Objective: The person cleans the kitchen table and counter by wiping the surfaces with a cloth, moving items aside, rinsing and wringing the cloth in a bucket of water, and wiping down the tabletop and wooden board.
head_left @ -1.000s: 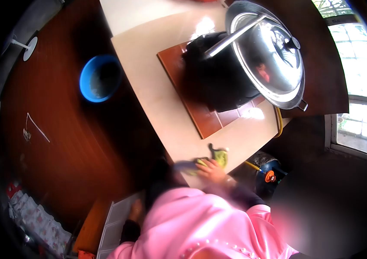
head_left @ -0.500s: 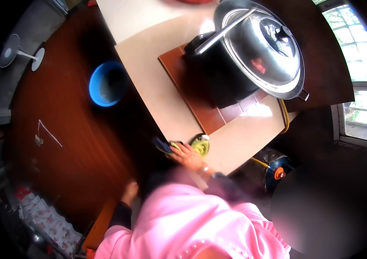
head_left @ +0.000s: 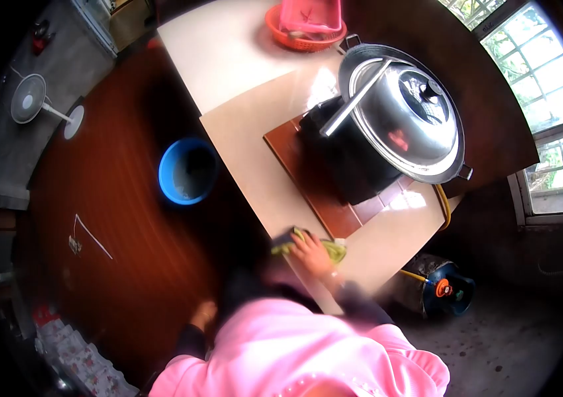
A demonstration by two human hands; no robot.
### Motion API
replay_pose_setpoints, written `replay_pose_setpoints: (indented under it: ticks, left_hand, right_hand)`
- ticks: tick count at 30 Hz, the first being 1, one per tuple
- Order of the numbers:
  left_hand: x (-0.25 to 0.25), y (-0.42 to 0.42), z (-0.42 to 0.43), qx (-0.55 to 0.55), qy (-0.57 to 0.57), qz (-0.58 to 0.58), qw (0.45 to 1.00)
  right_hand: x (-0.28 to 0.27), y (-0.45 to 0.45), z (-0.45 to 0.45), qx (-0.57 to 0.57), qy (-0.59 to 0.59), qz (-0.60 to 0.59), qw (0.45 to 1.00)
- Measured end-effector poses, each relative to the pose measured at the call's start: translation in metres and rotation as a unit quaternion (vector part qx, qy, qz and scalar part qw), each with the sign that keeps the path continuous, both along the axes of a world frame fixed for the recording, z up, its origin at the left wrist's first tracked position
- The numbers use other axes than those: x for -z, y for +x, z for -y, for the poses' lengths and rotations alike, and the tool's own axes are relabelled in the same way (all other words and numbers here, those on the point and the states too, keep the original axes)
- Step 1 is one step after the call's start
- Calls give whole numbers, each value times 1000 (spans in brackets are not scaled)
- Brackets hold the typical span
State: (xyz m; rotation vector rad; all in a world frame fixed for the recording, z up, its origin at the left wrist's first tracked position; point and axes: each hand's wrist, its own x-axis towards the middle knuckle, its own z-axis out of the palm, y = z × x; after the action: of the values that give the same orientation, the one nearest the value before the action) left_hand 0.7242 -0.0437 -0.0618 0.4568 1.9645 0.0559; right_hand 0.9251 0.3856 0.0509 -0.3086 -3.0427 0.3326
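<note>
Head view: grasping yellow-green and dark cloth (head_left: pixel 336 251) in right hand (head_left: pixel 314 257), on countertop (head_left: pixel 374 268) nearside of lidded pot (head_left: pixel 400 135), fingers over the bunch, presumably for control. Cannot tell left hand's (head_left: pixel 204 314) grip, blurred. Apparently shielding countertop below pot with tiles (head_left: pixel 339 220).

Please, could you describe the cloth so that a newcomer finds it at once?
Find the pale counter under the big shiny lid. By the brown tiles' lowest corner in the picture, the right hand covers part of the cloth. Unlike the flat tiles, it is crumpled, yellow-green and dark.
</note>
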Motion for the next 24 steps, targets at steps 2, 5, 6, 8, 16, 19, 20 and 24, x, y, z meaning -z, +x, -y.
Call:
replay_pose_setpoints:
  ticks: [2,5,6,8,16,19,20,24]
  left_hand:
    - [27,-36,12,-46,7,4,999]
    - [50,-100,26,-49,106,-4,993]
    - [15,-118,13,-167,35,34,985]
    - [0,-150,12,-321,-39,79,943]
    - [27,-209,52,-553,9,119,825]
    - [23,-219,30,-501,2,129,856]
    - [31,-222,25,-498,4,130,857]
    - [26,-256,-40,-179,68,-8,982]
  right_hand:
    - [9,-78,-25,76,22,-39,996]
    - [30,-185,-83,193,60,-108,974]
    - [25,-220,-107,277,91,-149,945]
    - [2,-267,-146,458,58,-111,880]
    - [20,-190,-78,401,73,-49,912]
    - [28,-211,-88,424,93,-43,900]
    - [29,-228,-94,444,96,-49,889]
    - [34,-314,-136,453,103,-85,882]
